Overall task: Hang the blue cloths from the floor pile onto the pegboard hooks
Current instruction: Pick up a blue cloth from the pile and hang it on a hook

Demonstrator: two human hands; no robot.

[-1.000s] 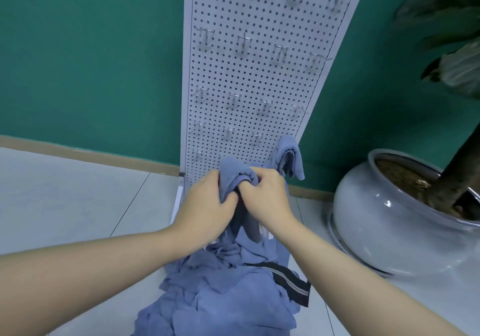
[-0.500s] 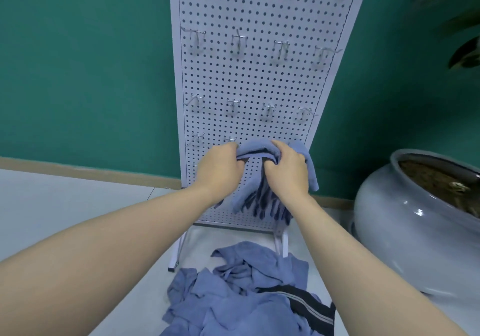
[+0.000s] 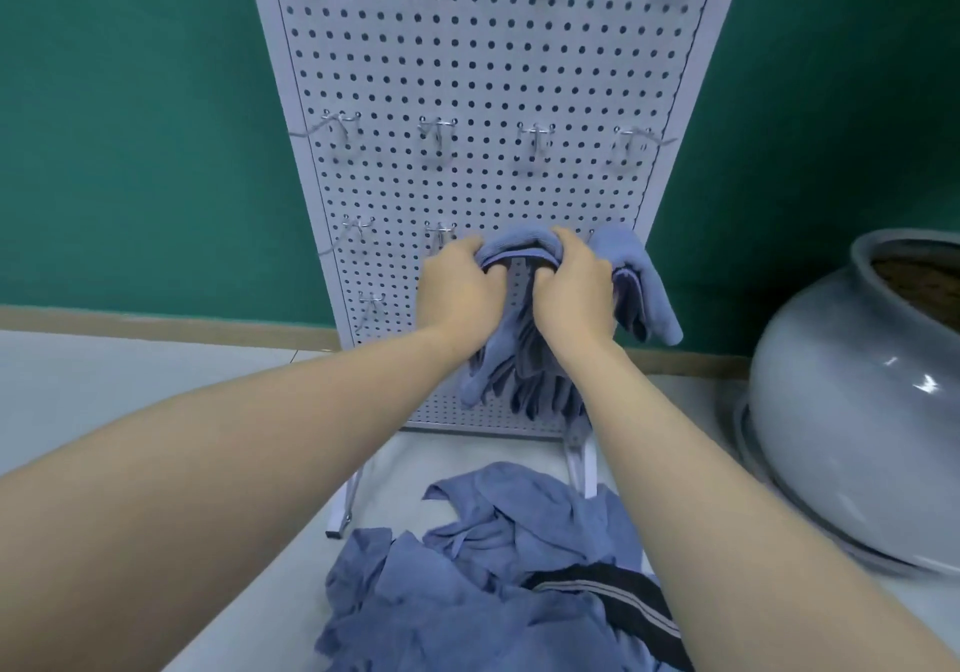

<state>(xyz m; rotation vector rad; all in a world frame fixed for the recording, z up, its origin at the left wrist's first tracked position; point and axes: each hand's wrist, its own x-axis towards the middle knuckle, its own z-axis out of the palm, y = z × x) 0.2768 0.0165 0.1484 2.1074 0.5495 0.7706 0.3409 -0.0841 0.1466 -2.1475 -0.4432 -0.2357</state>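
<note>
My left hand (image 3: 460,289) and my right hand (image 3: 574,286) both grip the bunched top edge of one blue cloth (image 3: 519,354), held against the lower part of the white pegboard (image 3: 483,73). The cloth's body hangs down between my wrists. The hook behind it is hidden by the cloth and my fingers. Another blue cloth (image 3: 641,281) hangs from a hook just to the right, at the board's edge. The pile of blue cloths (image 3: 467,583) lies on the floor below, in front of the board's feet.
Bare wire hooks (image 3: 439,133) sit in rows across the pegboard. A large grey glazed plant pot (image 3: 852,396) stands on the floor at the right. A dark striped strap (image 3: 613,593) lies in the pile. Green wall behind, pale tiled floor.
Both hands lifted the cloth from just above the pile up to the pegboard's lower hook row, next to the hanging cloth. The view has moved closer to the board.
</note>
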